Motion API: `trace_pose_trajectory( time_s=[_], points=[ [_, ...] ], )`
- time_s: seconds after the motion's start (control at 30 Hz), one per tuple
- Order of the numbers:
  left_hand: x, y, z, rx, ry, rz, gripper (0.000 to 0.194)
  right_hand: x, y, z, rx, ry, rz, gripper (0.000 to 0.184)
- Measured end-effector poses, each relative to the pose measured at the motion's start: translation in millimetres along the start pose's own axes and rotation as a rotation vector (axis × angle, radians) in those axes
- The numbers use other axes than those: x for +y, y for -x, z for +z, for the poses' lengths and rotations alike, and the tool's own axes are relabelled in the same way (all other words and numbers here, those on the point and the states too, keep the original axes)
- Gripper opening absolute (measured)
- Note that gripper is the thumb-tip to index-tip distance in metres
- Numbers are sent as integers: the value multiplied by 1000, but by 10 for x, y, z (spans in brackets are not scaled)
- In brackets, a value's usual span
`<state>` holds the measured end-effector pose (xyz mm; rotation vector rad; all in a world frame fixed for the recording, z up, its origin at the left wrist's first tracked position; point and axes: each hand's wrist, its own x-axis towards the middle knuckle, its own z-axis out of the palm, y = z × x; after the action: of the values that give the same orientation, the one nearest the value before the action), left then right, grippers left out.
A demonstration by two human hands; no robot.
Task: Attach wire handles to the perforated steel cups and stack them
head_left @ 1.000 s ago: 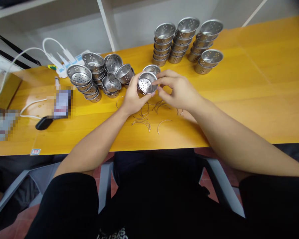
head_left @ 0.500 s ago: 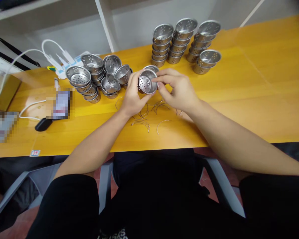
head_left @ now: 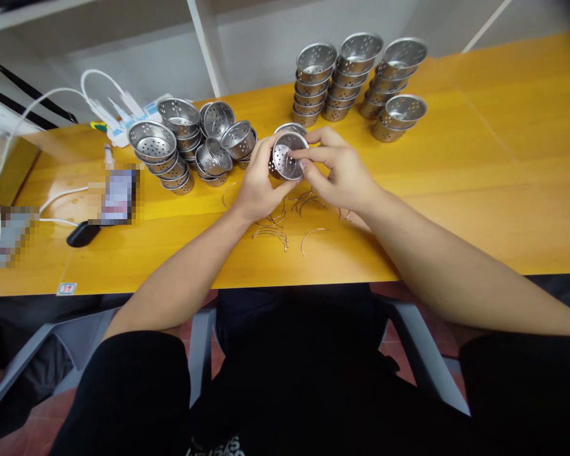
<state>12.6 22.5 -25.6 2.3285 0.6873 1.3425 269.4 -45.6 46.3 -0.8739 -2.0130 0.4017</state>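
Observation:
My left hand (head_left: 261, 183) is wrapped round a perforated metal cup (head_left: 285, 149), whose open mouth tilts towards me. From the right, my right hand (head_left: 339, 168) reaches over the rim, its index finger inside the cup and its thumb by the edge. Those fingers are pinched close together; whatever thin piece may be between them is too small to make out. Just behind the held cup another metal cup (head_left: 292, 128) shows, partly hidden. On the table below my hands lie several thin curved wires (head_left: 270, 235), and a single curved wire (head_left: 312, 238) lies apart.
Stacks of perforated cups (head_left: 316, 66) stand at the back right, with a shorter stack (head_left: 401, 114) in front. More cups (head_left: 154, 142) are piled at the left. Beyond them are a phone (head_left: 118, 196), a black object (head_left: 82, 234) and a power strip (head_left: 121, 136) with white cables.
The view has shifted slightly. My right index finger appears a little further inside the cup. My left hand keeps its hold on the cup.

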Motion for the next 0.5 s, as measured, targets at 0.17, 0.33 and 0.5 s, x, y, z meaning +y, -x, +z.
trace_pose_trajectory(
  time_s=[0.17, 0.33, 0.5],
  points=[
    [-160, 54, 43, 48, 35, -24, 111, -32, 11, -29, -36, 12, 16, 50],
    [-205, 56, 5, 40, 27, -43, 117, -17, 13, -7, -37, -36, -7, 108],
    [-123, 26, -43, -39, -3, -19, 119, 105, 11, 31, 5, -8, -3, 121]
  ],
)
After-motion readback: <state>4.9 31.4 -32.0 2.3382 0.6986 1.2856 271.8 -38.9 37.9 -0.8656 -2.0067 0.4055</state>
